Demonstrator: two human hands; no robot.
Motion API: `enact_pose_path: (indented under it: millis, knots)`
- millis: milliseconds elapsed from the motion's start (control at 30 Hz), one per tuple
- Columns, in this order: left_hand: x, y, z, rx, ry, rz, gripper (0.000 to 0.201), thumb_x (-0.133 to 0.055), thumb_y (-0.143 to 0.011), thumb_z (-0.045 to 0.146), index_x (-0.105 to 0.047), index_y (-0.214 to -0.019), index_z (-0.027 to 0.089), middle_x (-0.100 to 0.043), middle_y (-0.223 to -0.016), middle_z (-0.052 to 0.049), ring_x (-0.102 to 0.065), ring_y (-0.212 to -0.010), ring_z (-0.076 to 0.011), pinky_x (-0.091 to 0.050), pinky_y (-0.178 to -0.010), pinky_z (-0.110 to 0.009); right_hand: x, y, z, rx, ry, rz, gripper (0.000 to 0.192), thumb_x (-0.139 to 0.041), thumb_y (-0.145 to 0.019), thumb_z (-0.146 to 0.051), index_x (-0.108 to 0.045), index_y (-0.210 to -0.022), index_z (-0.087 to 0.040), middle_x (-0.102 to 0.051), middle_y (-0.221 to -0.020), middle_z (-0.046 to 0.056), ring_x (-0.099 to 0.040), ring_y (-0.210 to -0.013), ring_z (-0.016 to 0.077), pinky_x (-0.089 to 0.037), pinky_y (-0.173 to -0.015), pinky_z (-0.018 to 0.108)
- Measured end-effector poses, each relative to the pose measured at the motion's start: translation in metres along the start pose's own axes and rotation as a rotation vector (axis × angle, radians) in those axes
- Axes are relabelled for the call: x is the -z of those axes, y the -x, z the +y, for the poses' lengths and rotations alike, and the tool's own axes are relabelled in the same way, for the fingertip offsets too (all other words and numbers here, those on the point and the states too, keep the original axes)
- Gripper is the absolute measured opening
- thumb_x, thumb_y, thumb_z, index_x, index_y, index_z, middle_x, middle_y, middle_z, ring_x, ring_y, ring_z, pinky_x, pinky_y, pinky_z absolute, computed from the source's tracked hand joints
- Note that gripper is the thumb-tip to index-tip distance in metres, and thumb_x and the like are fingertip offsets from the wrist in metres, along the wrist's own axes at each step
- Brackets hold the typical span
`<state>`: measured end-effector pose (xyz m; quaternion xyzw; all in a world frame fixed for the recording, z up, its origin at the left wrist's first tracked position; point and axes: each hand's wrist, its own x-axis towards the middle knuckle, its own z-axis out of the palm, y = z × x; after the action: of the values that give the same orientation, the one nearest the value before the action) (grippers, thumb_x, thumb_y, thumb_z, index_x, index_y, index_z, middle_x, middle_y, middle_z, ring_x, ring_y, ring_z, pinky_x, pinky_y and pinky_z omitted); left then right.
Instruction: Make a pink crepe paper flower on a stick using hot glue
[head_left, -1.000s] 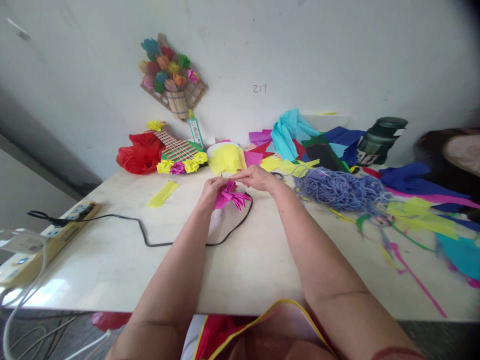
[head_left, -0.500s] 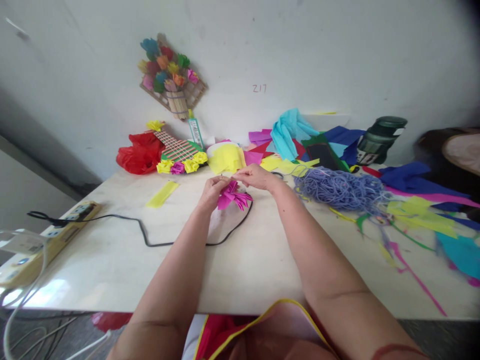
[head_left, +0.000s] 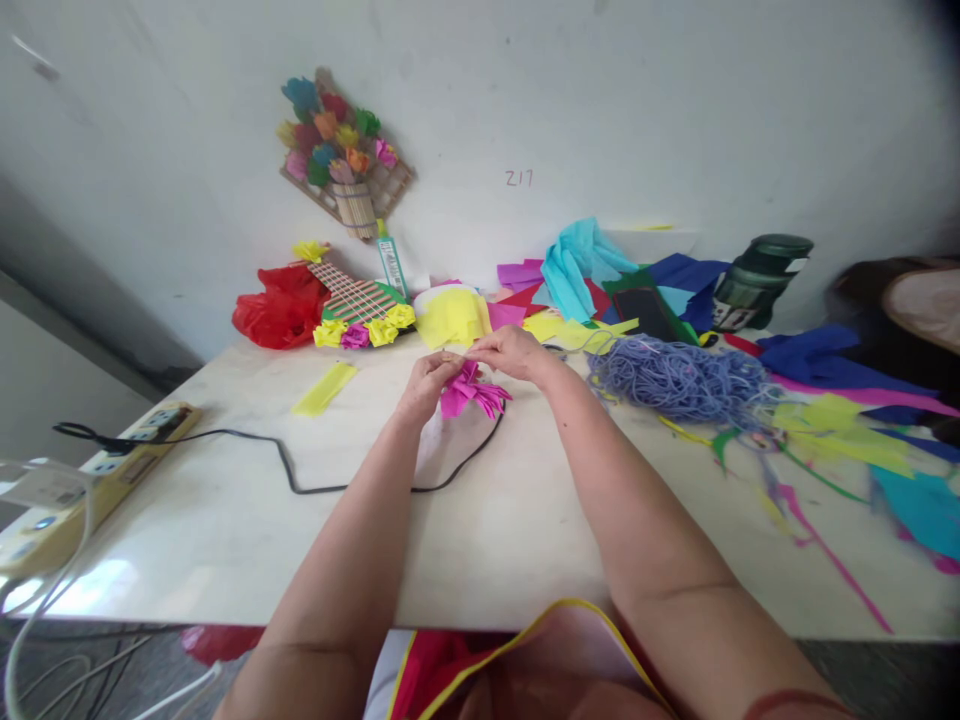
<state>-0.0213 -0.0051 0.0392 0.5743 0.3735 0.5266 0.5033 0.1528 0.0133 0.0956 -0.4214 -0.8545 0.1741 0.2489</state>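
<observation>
A magenta crepe-paper flower point(head_left: 474, 390) with pleated petals hangs above the table, its petals pointing down and to the right. My left hand point(head_left: 433, 378) is closed on the flower's gathered end. Close beside it, my right hand point(head_left: 514, 353) is pinched, thumb and forefinger together at the same end. Whatever lies between the right fingertips is too small to make out. A black cord point(head_left: 330, 489) runs across the tabletop behind and below the flower.
On the left lies a power strip point(head_left: 142, 450). A yellow paper strip point(head_left: 325, 389) is nearby. Toward the wall stand a flower-trimmed craft piece point(head_left: 360, 300) and a glue bottle point(head_left: 391, 262). Purple yarn point(head_left: 679, 378), coloured paper point(head_left: 585, 270) and a dark green bottle point(head_left: 761, 282) fill the right.
The magenta flower has shifted slightly to the right and turned a little. Both hands stay close together at its gathered end, with only small finger movement.
</observation>
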Motion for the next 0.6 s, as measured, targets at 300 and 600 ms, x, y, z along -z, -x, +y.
enact_pose_path:
  millis: [300,600]
  knots:
    - [-0.0025,0.0030,0.0063,0.004,0.071,-0.080,0.028,-0.068,-0.070,0.037,-0.065,-0.080,0.012,-0.070,-0.078,-0.009,-0.066,-0.073,-0.0215,-0.047,-0.070,-0.030,-0.0011,0.0005,0.0028,0.038,0.026,0.057,0.023,-0.056,-0.082,-0.035,-0.075,-0.089,-0.023,-0.072,-0.081,0.001,-0.062,-0.074,0.0137,-0.039,-0.064,0.021]
    - [-0.0022,0.0031,0.0066,0.029,0.074,-0.107,0.028,-0.068,-0.070,0.039,-0.064,-0.079,0.012,-0.070,-0.076,-0.008,-0.064,-0.071,-0.0193,-0.045,-0.068,-0.028,-0.0017,0.0000,0.0055,0.030,0.035,0.078,0.021,-0.060,-0.080,-0.033,-0.075,-0.092,-0.025,-0.073,-0.089,0.002,-0.065,-0.082,0.0157,-0.043,-0.069,0.023]
